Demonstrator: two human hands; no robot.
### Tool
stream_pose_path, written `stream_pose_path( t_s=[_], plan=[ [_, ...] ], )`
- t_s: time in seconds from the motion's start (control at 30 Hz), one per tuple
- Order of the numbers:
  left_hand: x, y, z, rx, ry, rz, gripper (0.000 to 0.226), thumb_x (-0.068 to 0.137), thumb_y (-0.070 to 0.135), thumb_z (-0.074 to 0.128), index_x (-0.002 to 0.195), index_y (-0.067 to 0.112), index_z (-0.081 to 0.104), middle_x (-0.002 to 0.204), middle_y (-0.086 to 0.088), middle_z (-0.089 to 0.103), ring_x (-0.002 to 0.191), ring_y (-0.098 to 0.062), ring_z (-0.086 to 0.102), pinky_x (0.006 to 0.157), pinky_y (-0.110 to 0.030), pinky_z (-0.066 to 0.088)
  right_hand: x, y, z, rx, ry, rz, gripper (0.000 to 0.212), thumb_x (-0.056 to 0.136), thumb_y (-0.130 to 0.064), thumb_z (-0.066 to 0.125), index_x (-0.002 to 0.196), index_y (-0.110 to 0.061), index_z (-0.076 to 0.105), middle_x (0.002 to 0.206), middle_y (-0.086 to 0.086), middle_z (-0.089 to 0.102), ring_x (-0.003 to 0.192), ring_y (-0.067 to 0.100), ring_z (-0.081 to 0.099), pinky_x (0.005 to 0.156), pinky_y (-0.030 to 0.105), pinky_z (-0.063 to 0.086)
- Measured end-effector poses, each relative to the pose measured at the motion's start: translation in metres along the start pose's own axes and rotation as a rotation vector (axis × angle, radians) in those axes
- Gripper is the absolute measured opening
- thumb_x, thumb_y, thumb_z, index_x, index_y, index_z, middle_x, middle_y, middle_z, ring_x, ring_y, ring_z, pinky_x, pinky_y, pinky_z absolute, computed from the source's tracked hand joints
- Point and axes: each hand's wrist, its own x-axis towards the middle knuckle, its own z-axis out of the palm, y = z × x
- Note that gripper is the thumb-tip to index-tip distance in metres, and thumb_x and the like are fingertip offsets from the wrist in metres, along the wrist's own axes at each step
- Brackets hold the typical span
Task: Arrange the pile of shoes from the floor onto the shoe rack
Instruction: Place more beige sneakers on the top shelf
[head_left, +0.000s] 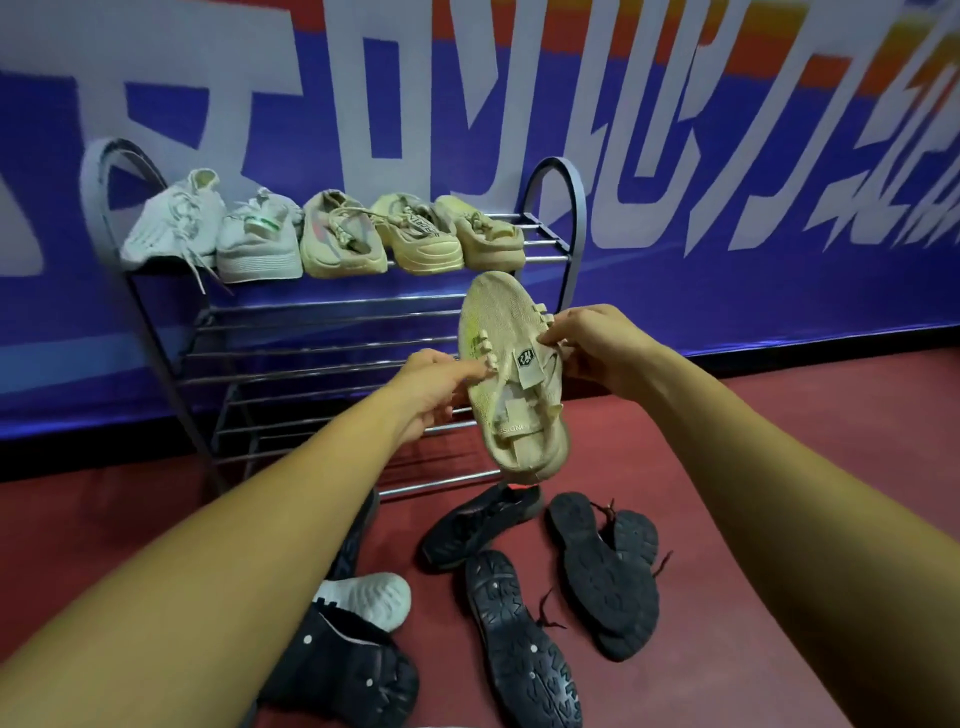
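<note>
A beige knit sneaker (506, 332) hangs in the air in front of the metal shoe rack (322, 358), toe pointing up. My left hand (434, 387) pinches its left side by the lace loops, and my right hand (597, 345) grips its right side near the tongue. On the rack's top shelf stand two white sneakers (176, 223) and three beige ones (421, 239) in a row. The lower shelves are bare bars.
Several black shoes lie on the red floor below my hands, some sole-up (519, 644), one upright (478, 525). A white-soled shoe (371, 597) and a black one (343, 670) lie at the lower left. A blue banner wall (727, 182) stands behind the rack.
</note>
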Motion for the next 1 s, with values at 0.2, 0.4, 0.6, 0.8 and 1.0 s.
stream_pose_path(
  t_s=[0.2, 0.4, 0.6, 0.8, 1.0],
  plan=[
    [0.0, 0.003, -0.013, -0.012, 0.165, 0.061, 0.033, 0.055, 0.028, 0.065, 0.084, 0.014, 0.058, 0.085, -0.006, 0.059, 0.074, -0.021, 0.052, 0.065, -0.032, 0.043, -0.01, -0.003, 0.013, -0.051, -0.092, 0.032, 0.02, 0.088, -0.025, 0.07, 0.094, -0.007, 0.07, 0.068, 0.003, 0.056, 0.056, 0.011, 0.052, 0.06, 0.028, 0.039],
    [-0.013, 0.014, -0.027, 0.095, 0.201, 0.204, 0.03, 0.08, 0.007, 0.061, 0.104, 0.025, 0.066, 0.098, -0.003, 0.066, 0.081, -0.016, 0.058, 0.066, -0.027, 0.046, -0.002, -0.003, 0.019, -0.109, 0.118, -0.018, 0.043, 0.08, -0.058, 0.071, 0.089, -0.016, 0.069, 0.077, -0.001, 0.068, 0.067, 0.014, 0.056, 0.067, 0.031, 0.044],
    [-0.014, 0.02, -0.027, 0.311, 0.387, 0.399, 0.011, 0.09, 0.029, 0.064, 0.098, 0.032, 0.07, 0.083, 0.005, 0.071, 0.075, -0.015, 0.064, 0.07, -0.031, 0.051, -0.003, -0.014, 0.022, -0.181, 0.214, -0.251, 0.034, 0.082, -0.051, 0.068, 0.087, -0.018, 0.073, 0.07, -0.009, 0.063, 0.062, 0.011, 0.053, 0.061, 0.029, 0.043],
    [-0.013, 0.026, -0.026, 0.425, 0.505, 0.492, 0.015, 0.089, 0.026, 0.062, 0.097, 0.029, 0.075, 0.092, 0.004, 0.073, 0.089, -0.019, 0.067, 0.076, -0.035, 0.056, -0.005, -0.021, 0.023, -0.093, 0.228, -0.294, 0.023, 0.085, -0.034, 0.067, 0.084, -0.012, 0.075, 0.07, -0.001, 0.061, 0.064, 0.014, 0.054, 0.06, 0.027, 0.046],
    [-0.023, 0.05, -0.032, 0.542, 0.662, 0.728, 0.01, 0.09, 0.023, 0.06, 0.093, 0.022, 0.07, 0.104, -0.001, 0.061, 0.108, -0.021, 0.047, 0.083, -0.025, 0.032, -0.011, -0.025, 0.005, 0.211, 0.336, -0.234, 0.015, 0.089, -0.028, 0.065, 0.078, -0.017, 0.065, 0.062, -0.005, 0.048, 0.051, 0.011, 0.044, 0.045, 0.02, 0.035]
  ],
)
